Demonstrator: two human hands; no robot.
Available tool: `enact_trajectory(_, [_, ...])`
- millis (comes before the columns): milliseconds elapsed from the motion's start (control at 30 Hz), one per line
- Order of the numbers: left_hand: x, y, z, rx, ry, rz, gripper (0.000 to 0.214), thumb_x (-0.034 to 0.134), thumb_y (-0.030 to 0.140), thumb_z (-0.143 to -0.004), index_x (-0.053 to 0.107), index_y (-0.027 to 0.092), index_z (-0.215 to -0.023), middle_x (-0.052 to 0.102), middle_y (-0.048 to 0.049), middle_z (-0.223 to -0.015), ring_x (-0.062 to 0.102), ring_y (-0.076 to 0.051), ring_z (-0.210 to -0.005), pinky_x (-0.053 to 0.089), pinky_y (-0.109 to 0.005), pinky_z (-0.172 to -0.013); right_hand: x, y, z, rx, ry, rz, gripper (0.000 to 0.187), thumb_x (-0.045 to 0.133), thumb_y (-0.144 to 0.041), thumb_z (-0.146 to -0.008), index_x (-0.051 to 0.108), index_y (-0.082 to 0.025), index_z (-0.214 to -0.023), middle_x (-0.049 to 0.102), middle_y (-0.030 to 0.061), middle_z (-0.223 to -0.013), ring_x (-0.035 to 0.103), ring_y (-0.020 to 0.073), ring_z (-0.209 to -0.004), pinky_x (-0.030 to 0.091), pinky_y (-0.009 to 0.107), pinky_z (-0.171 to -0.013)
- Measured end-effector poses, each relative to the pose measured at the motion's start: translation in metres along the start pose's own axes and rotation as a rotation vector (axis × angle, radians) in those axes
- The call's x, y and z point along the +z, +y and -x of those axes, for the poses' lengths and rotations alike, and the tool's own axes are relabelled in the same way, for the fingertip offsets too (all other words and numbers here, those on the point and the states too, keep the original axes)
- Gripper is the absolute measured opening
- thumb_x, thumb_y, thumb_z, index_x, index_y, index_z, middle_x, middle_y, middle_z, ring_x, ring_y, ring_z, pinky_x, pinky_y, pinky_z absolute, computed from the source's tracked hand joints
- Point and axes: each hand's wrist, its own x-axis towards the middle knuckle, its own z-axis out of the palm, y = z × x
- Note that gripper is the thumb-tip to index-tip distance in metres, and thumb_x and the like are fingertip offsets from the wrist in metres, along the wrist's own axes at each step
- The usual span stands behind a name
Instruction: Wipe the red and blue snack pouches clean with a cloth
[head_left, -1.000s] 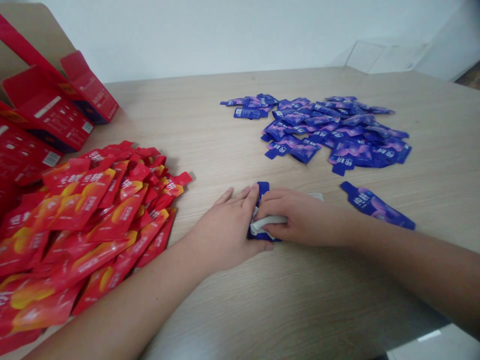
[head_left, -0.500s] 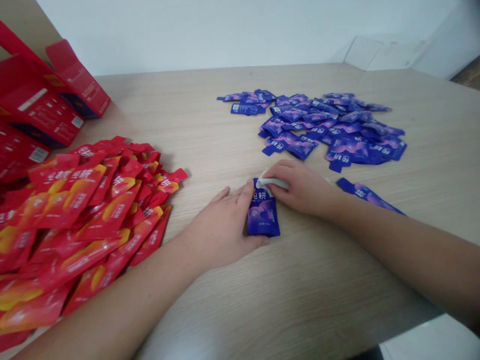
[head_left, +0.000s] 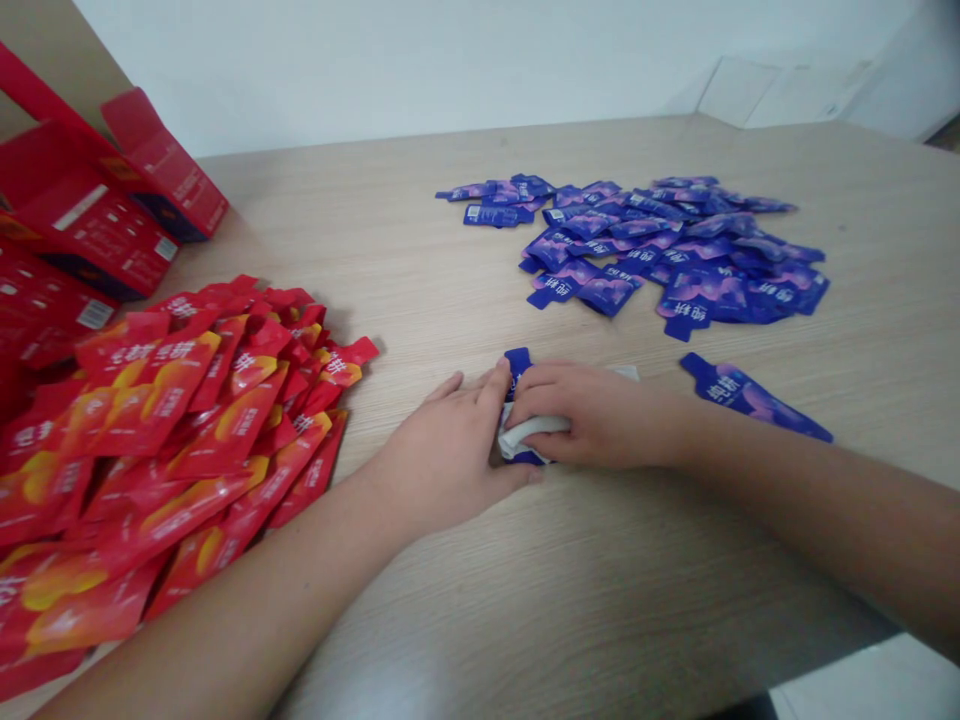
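A blue-purple spout sachet point(head_left: 516, 372) lies on the wooden table point(head_left: 390, 220), mostly hidden under my hands, with only its top and lower edge showing. My left hand point(head_left: 442, 450) presses on it from the left, fingers spread across its side. My right hand point(head_left: 592, 415) is shut on a white cloth point(head_left: 529, 437), which it pushes against the sachet. A loose blue sachet point(head_left: 746, 397) lies to the right of my right hand, apart from it.
A heap of red sachets point(head_left: 187, 430) lies beside my left forearm, with open red cartons point(head_left: 90, 215) behind it. Several blue sachets point(head_left: 660, 255) form a spread pile at the far right. The table's near edge runs along the lower right.
My right hand has moved down from the sachet's top with the cloth and now covers most of the sachet. The left hand has stayed on the sachet.
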Motion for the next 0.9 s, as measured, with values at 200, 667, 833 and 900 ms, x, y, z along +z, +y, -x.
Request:
enact_trajectory(200, [-0.002, 0.001, 0.0, -0.019, -0.014, -0.038, 0.111, 0.075, 0.062, -0.091, 0.022, 0.004, -0.169, 0.051, -0.0278, -0.164, 0.059, -0.04, -0.145, 0.036, -0.056, -0.128, -0.002, 0.019, -0.001, 0.093, 0.092, 0.159, 0.02, 0.069, -0.024, -0.098, 0.075, -0.022, -0.117, 0.075, 0.0109, -0.121, 0.069, 0.0296, -0.115, 0.053, 0.047, -0.103])
enact_trajectory(667, [0.011, 0.037, -0.002, 0.077, -0.021, -0.207, 0.051, 0.06, 0.046, -0.106, 0.066, 0.005, -0.135, 0.068, -0.0272, -0.142, 0.068, -0.041, -0.132, 0.057, -0.054, -0.109, 0.0, 0.05, 0.006, 0.237, 0.593, 0.22, 0.01, 0.063, -0.025, -0.099, 0.063, -0.025, -0.109, 0.07, 0.0088, -0.11, 0.067, 0.0288, -0.105, 0.054, 0.047, -0.094])
enact_trajectory(833, [0.007, 0.04, 0.005, 0.024, 0.09, -0.29, 0.059, 0.046, 0.013, -0.103, 0.042, 0.015, -0.162, 0.051, -0.0242, -0.163, 0.079, -0.033, -0.105, 0.067, -0.046, -0.076, -0.001, 0.045, 0.007, 0.273, 0.736, 0.215, 0.013, 0.063, -0.032, -0.1, 0.062, -0.027, -0.112, 0.071, 0.0092, -0.111, 0.068, 0.0308, -0.104, 0.056, 0.051, -0.093])
enact_trajectory(900, [0.004, 0.037, 0.008, -0.024, 0.121, -0.224, 0.052, 0.048, 0.015, -0.102, 0.049, 0.018, -0.155, 0.059, -0.0189, -0.154, 0.078, -0.03, -0.101, 0.067, -0.043, -0.076, -0.002, 0.041, 0.008, 0.273, 0.843, 0.223, 0.014, 0.062, -0.035, -0.102, 0.06, -0.029, -0.114, 0.071, 0.0096, -0.112, 0.068, 0.0319, -0.104, 0.056, 0.054, -0.093])
